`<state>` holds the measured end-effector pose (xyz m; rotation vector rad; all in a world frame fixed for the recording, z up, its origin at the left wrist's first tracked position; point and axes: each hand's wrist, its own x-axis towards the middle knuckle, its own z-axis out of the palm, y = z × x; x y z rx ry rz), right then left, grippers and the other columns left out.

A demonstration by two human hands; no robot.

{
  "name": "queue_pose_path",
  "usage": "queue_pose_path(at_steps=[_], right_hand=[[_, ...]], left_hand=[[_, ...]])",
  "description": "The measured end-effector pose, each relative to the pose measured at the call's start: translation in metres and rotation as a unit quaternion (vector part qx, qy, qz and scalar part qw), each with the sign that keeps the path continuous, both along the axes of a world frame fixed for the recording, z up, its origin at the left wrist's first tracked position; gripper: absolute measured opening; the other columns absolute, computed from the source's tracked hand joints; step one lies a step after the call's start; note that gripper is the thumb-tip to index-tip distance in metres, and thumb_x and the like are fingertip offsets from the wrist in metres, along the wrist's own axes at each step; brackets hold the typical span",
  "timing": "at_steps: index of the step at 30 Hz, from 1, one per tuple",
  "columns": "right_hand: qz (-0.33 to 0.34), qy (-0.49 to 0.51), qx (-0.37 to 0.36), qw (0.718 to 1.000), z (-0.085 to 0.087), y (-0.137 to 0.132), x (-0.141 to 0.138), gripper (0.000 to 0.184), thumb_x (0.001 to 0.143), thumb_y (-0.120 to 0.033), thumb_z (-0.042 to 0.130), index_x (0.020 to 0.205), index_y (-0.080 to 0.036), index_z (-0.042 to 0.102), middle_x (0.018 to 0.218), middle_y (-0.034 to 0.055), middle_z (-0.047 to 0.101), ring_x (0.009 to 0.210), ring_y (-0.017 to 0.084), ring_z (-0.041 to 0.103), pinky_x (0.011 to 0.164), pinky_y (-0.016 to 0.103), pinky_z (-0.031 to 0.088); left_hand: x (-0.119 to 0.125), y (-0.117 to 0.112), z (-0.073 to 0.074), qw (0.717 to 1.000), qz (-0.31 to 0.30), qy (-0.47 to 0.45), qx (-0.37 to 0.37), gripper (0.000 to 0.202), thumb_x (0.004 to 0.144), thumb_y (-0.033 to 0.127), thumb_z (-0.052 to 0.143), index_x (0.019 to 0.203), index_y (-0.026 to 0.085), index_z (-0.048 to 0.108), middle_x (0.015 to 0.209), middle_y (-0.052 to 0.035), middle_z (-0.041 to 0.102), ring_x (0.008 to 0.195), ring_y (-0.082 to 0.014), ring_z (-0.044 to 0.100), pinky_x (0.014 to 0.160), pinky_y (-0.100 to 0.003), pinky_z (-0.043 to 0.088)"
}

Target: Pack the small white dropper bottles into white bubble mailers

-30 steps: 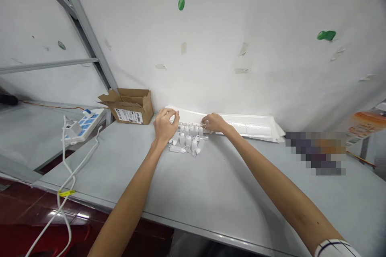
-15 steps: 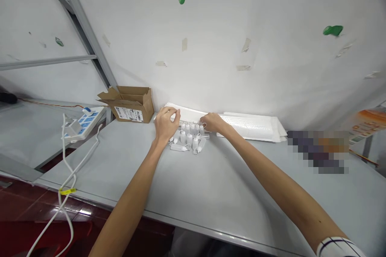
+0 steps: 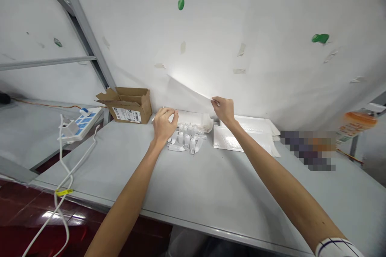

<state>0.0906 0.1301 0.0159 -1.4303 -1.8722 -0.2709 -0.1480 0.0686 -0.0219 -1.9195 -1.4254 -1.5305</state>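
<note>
My right hand [image 3: 223, 108] pinches the near right corner of a thin, flat white envelope [image 3: 189, 90], raised and tilted against the white wall. My left hand [image 3: 165, 125] is curled, thumb against fingertips, at the left end of a pile of white padded envelopes [image 3: 194, 118]; whatever its fingers hold is hidden. Just in front of that pile stand several small translucent plastic squeeze bottles [image 3: 187, 139] with strap-on caps. A few more bottles lie on their sides around them, one of them [image 3: 176, 148] at the front left.
More white padded envelopes [image 3: 241, 138] lie to the right on the grey table [image 3: 193, 192]. An open cardboard box [image 3: 129, 106] stands at the back left beside a power strip [image 3: 83, 124]. White cables [image 3: 70, 172] hang over the table's left front edge. A blurred-out patch [image 3: 310, 150] covers something at right.
My right hand has risen from behind the bottles, lifting the white envelope off the pile. One padded envelope at right now lies nearer the front. My left hand has stayed almost in place.
</note>
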Motion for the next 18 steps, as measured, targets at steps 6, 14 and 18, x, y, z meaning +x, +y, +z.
queue_pose_path(at_steps=[6, 14, 18], right_hand=[[0.015, 0.036, 0.142, 0.989, 0.018, -0.061, 0.079, 0.02, 0.087, -0.024, 0.057, 0.085, -0.017, 0.076, 0.068, 0.0033, 0.073, 0.061, 0.017, 0.067, 0.061, 0.027, 0.047], [0.073, -0.005, 0.132, 0.989, -0.027, -0.195, 0.181, 0.019, 0.088, -0.02, 0.058, 0.091, -0.024, 0.076, 0.093, 0.0037, 0.078, 0.084, 0.021, 0.075, 0.075, 0.031, 0.059], [0.109, -0.009, -0.111, 0.988, -0.057, -0.238, 0.198, 0.021, 0.083, -0.026, 0.058, 0.088, -0.03, 0.077, 0.101, 0.0047, 0.076, 0.102, 0.025, 0.07, 0.089, 0.042, 0.058]], left_hand=[[0.004, -0.002, 0.001, 1.0, -0.011, 0.0, 0.02, 0.027, 0.093, 0.03, 0.05, 0.074, 0.019, 0.067, 0.081, -0.0051, 0.072, 0.082, -0.0205, 0.064, 0.078, -0.033, 0.05], [0.019, -0.015, 0.01, 0.998, -0.049, -0.007, 0.041, 0.028, 0.095, 0.033, 0.048, 0.076, 0.022, 0.066, 0.082, -0.0055, 0.071, 0.082, -0.0213, 0.064, 0.08, -0.037, 0.051], [0.048, -0.034, 0.013, 0.995, -0.09, 0.001, 0.031, 0.028, 0.095, 0.033, 0.047, 0.078, 0.024, 0.067, 0.084, -0.0052, 0.071, 0.086, -0.021, 0.064, 0.08, -0.036, 0.052]])
